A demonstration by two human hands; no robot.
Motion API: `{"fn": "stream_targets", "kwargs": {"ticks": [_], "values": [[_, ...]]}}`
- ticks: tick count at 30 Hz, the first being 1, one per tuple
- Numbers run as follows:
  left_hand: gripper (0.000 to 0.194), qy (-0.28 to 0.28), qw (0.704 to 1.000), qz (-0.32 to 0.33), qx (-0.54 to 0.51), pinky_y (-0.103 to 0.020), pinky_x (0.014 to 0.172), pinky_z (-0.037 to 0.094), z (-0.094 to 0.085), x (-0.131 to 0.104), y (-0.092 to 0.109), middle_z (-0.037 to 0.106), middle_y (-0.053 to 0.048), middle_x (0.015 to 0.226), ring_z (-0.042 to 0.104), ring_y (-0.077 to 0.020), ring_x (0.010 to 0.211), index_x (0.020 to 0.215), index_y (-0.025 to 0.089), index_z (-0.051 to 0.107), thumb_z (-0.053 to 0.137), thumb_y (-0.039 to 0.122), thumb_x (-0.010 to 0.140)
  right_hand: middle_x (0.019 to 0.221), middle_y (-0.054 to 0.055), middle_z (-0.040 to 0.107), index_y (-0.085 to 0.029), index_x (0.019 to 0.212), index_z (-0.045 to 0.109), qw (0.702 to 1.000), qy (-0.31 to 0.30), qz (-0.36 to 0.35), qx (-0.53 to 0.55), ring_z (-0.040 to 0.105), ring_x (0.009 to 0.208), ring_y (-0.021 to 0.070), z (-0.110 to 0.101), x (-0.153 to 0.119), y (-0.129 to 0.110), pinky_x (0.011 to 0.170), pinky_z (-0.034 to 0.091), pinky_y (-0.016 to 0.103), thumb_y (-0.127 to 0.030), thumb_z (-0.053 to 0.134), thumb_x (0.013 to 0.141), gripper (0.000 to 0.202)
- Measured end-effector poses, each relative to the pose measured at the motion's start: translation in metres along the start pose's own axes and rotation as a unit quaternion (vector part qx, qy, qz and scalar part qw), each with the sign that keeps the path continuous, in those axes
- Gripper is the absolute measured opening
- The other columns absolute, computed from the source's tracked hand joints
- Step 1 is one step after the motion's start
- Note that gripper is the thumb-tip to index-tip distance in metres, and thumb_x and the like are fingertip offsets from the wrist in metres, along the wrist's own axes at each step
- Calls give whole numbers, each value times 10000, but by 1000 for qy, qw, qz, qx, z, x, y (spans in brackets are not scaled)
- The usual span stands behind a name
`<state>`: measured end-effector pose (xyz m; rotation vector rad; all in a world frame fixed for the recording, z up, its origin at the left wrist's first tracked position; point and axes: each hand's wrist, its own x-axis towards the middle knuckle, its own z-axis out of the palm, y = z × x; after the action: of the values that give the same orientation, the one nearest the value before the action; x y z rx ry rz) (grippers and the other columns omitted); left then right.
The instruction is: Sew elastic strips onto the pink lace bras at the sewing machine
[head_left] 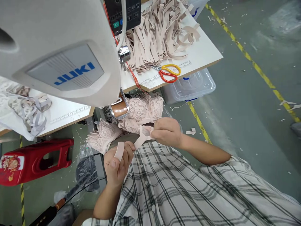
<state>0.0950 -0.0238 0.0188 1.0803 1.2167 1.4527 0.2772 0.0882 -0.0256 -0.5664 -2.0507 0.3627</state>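
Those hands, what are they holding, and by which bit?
The left hand holds a pale pink strap near one end; the right hand pinches the edge of a pale garment.

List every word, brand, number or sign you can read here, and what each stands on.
"JUKI": in blue letters on the grey plate of the white machine.
Too small to read surely: the key markings on the black control panel.
Too small to read: the figures along the scale at the right tabletop's edge and the scale at the left tabletop's edge.
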Motion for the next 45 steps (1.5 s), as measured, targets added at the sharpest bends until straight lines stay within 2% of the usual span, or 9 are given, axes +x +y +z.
{"fn": "stream_targets", "kwargs": {"ticks": [8, 19, 22, 25, 31, 36, 39, 42, 45], "values": [[478, -75, 985, 66, -137, -359, 682, 393, -5, 12, 6, 281, 39, 439, 381, -124, 471, 548, 183, 291, 433, 351, 971, 558, -56, 526, -218, 677, 594, 998, 48, -31, -12, 463, 512, 67, 3, 8, -3, 494, 316, 225, -136, 591, 923, 259], [515, -30, 991, 50, -122, -343, 705, 474, -21, 23, 24, 303, 38, 425, 428, -122, 461, 527, 184, 332, 449, 388, 985, 594, -47, 532, -207, 749, 604, 999, -39, 16, -3, 443, 532, 78, 9, 11, -5, 520, 285, 238, -212, 615, 934, 185], [491, 37, 988, 14, -151, -300, 654, 545, -59, 44, 43, 372, 53, 452, 447, -100, 442, 570, 198, 457, 483, 433, 1000, 751, -5, 654, -200, 918, 648, 968, -237, 75, 28, 549, 634, 112, 15, 4, 1, 565, 324, 250, -388, 522, 993, 239], [395, 148, 954, -37, -259, -252, 581, 567, -122, 75, 70, 499, 87, 525, 469, -62, 430, 727, 219, 530, 376, 391, 1047, 850, 40, 706, -180, 961, 660, 918, -381, 96, 56, 612, 721, 151, 22, -12, 11, 613, 357, 272, -418, 369, 1047, 386], [352, 307, 913, -22, -267, -185, 439, 492, -246, 106, 98, 511, 105, 553, 485, -49, 377, 718, 214, 434, 363, 309, 1049, 896, 78, 700, -198, 1038, 709, 881, -424, 175, 114, 636, 866, 206, 3, -27, 27, 779, 448, 333, -415, 378, 1037, 395], [360, 379, 897, -17, -227, -108, 413, 422, -302, 99, 92, 513, 115, 551, 449, -1, 362, 756, 196, 462, 280, 254, 1062, 1131, 75, 681, -233, 1020, 711, 827, -396, 336, 215, 635, 1054, 216, -23, -22, 33, 916, 492, 351, -483, 464, 993, 352], [414, 381, 905, -6, -187, -103, 390, 345, -302, 95, 81, 442, 116, 486, 381, 2, 331, 745, 183, 461, 212, 241, 1070, 937, 46, 695, -230, 1056, 664, 840, -247, 450, 176, 655, 845, 192, -18, -34, 34, 738, 511, 313, -500, 541, 948, 316], [446, 302, 941, -63, -139, -134, 368, 247, -262, 90, 60, 274, 107, 431, 245, -27, 315, 706, 187, 454, 185, 251, 1057, 870, 31, 666, -230, 1094, 603, 884, 0, 462, 78, 623, 736, 171, 0, -45, 29, 668, 488, 299, -454, 629, 894, 301], [274, 233, 954, -141, -124, -179, 355, 212, -189, 82, 29, 282, 106, 448, 224, -48, 348, 702, 181, 521, 492, 222, 972, 854, 32, 680, -229, 946, 634, 907, -47, 414, 58, 609, 681, 156, 19, -35, 19, 672, 475, 300, -382, 635, 885, 165]]}}
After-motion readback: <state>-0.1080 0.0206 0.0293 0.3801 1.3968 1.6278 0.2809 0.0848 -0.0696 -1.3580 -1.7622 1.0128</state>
